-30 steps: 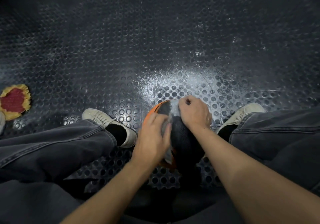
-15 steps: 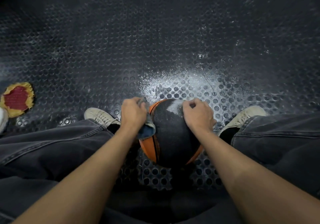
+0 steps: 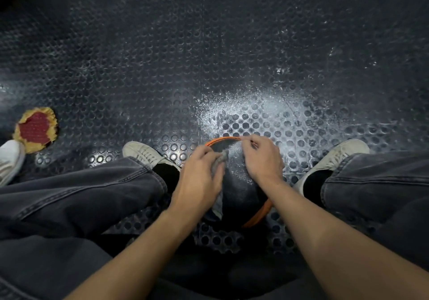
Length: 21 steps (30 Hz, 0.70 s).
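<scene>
While leaning over the floor (image 3: 162, 67), pressing cloth (image 3: 220, 161) against ball (image 3: 239, 188) with left hand (image 3: 199, 181), fingers curled round cloth; gripping ball's top with right hand (image 3: 262, 160), fingers bent; pinning ball to floor between shoes (image 3: 141, 153).

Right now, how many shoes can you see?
3: a beige left shoe beside the ball, a beige right shoe on its other side, and a white shoe cut off at the left edge.

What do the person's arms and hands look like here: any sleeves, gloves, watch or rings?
The left forearm and right forearm are bare, with no sleeve in view. The left hand and right hand are ungloved; no watch, bracelet or ring shows on the visible sides.
</scene>
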Each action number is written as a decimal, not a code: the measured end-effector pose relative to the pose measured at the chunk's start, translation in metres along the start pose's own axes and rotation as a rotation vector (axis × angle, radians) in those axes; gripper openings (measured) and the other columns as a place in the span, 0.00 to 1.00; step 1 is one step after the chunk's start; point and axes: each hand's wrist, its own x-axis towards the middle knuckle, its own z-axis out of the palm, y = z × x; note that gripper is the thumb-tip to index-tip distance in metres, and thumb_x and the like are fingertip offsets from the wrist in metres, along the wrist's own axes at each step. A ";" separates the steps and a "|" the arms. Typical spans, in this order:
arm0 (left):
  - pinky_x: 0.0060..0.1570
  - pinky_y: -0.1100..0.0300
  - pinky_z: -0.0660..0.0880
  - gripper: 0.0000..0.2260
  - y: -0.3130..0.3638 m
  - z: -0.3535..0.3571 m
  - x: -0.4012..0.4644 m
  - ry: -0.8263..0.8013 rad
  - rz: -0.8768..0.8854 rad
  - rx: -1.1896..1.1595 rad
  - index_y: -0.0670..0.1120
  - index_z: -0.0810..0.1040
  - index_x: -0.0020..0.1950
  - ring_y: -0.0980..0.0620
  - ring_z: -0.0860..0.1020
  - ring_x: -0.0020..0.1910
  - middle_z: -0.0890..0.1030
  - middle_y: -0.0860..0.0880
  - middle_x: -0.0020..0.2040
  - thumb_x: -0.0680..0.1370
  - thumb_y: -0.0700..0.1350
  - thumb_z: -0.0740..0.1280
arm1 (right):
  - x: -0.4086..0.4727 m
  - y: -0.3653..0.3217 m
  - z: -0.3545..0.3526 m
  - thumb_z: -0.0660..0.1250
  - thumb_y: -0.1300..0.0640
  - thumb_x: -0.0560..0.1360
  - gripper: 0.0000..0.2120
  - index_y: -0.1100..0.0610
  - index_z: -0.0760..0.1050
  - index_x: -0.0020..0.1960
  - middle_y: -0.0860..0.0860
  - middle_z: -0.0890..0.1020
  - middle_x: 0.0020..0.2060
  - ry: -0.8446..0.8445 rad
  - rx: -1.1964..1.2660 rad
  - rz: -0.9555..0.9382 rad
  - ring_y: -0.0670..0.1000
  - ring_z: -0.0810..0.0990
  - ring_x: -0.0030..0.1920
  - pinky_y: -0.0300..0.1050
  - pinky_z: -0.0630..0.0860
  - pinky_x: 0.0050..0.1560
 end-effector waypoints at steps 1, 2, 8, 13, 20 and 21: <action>0.45 0.68 0.65 0.07 -0.002 -0.001 0.008 0.004 -0.038 -0.002 0.43 0.82 0.50 0.57 0.71 0.42 0.73 0.53 0.46 0.79 0.44 0.66 | -0.002 0.001 -0.001 0.59 0.46 0.83 0.13 0.47 0.79 0.61 0.43 0.76 0.58 -0.022 0.006 -0.015 0.45 0.73 0.50 0.43 0.67 0.57; 0.42 0.68 0.66 0.08 -0.002 -0.002 0.023 0.011 -0.099 -0.009 0.42 0.82 0.45 0.56 0.71 0.39 0.72 0.53 0.43 0.79 0.43 0.65 | -0.003 0.001 -0.001 0.59 0.47 0.83 0.13 0.48 0.78 0.62 0.43 0.74 0.57 -0.025 0.001 -0.023 0.44 0.71 0.52 0.43 0.65 0.57; 0.39 0.65 0.61 0.09 0.009 -0.001 0.004 0.008 -0.094 0.030 0.47 0.79 0.39 0.52 0.73 0.38 0.71 0.50 0.38 0.79 0.45 0.65 | -0.005 -0.005 0.007 0.57 0.49 0.80 0.13 0.49 0.80 0.47 0.47 0.79 0.47 0.137 -0.115 0.038 0.48 0.73 0.42 0.51 0.72 0.59; 0.33 0.66 0.63 0.11 0.005 -0.002 0.027 -0.020 -0.194 0.032 0.44 0.79 0.38 0.54 0.70 0.30 0.72 0.51 0.32 0.79 0.43 0.64 | -0.006 0.000 0.004 0.58 0.49 0.81 0.13 0.45 0.81 0.58 0.44 0.79 0.57 0.053 -0.069 -0.039 0.47 0.76 0.50 0.51 0.71 0.64; 0.36 0.66 0.63 0.08 0.005 -0.008 -0.003 -0.054 -0.057 -0.007 0.44 0.82 0.43 0.55 0.72 0.35 0.76 0.51 0.39 0.78 0.45 0.67 | -0.007 0.000 0.007 0.58 0.49 0.80 0.13 0.46 0.81 0.55 0.44 0.79 0.55 0.060 -0.083 -0.016 0.48 0.76 0.52 0.50 0.68 0.62; 0.38 0.66 0.63 0.08 0.002 -0.008 -0.005 -0.059 -0.030 0.009 0.44 0.83 0.44 0.56 0.72 0.35 0.75 0.52 0.40 0.78 0.45 0.67 | -0.006 0.000 0.005 0.59 0.49 0.81 0.12 0.46 0.81 0.55 0.44 0.79 0.55 0.034 -0.072 -0.029 0.48 0.76 0.52 0.50 0.70 0.63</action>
